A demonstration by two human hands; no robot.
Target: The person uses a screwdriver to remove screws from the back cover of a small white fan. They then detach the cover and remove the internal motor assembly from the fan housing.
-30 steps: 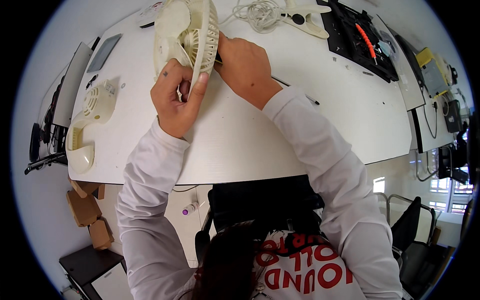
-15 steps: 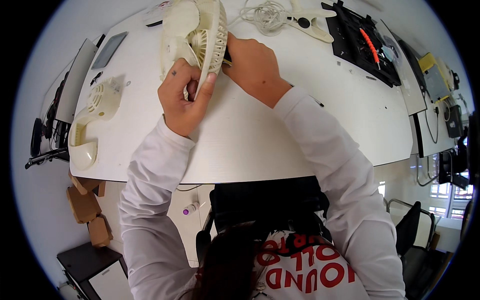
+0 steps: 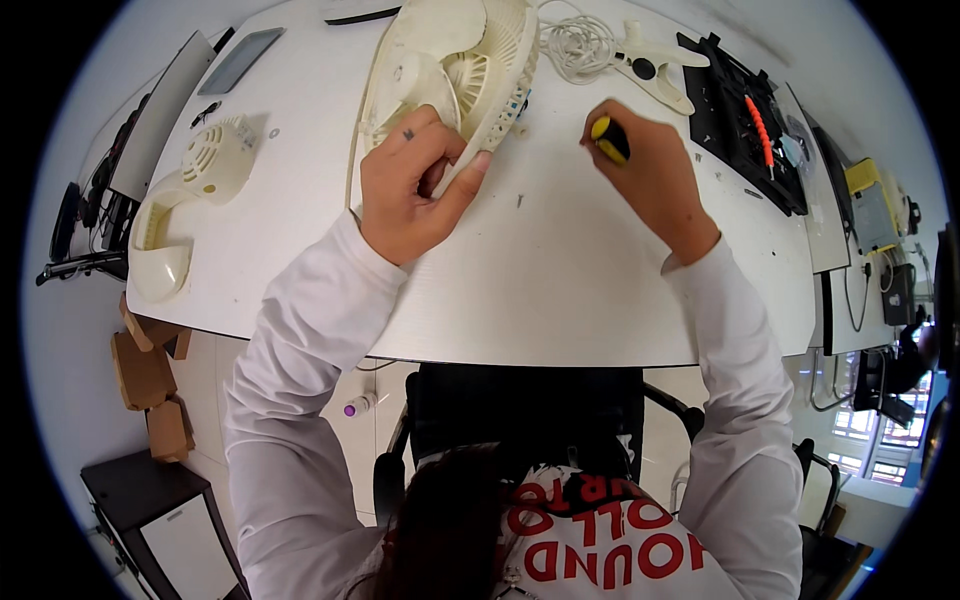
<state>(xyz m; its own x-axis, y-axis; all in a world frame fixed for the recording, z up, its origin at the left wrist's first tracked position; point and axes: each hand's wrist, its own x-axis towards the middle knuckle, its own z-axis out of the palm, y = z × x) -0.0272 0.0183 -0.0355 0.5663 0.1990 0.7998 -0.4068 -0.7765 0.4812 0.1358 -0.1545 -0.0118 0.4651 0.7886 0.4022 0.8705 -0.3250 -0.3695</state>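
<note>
The cream plastic fan head [image 3: 455,75] stands tilted on the white table [image 3: 560,290], propped on its rim just beyond the left hand's fingertips, its grille and blades facing that hand. The left hand [image 3: 410,185] is closed on the lower rim, thumb [image 3: 455,180] pressed along the grille's edge and the other fingers curled behind. It looks light and hollow, stiff at the rim, while the thin grille ribs and blades would likely flex or snap if squeezed; the outer ring or the central hub seems the safest hold, and the smooth plastic may slip without a firm pinch. The right hand [image 3: 650,175] is closed around a yellow-and-black screwdriver handle [image 3: 608,140], well apart from the fan. A small screw [image 3: 519,201] lies on the table between the two hands. Beyond the right hand's knuckles sit a coiled white cable [image 3: 580,45] and a cream clip base [image 3: 660,70].
</note>
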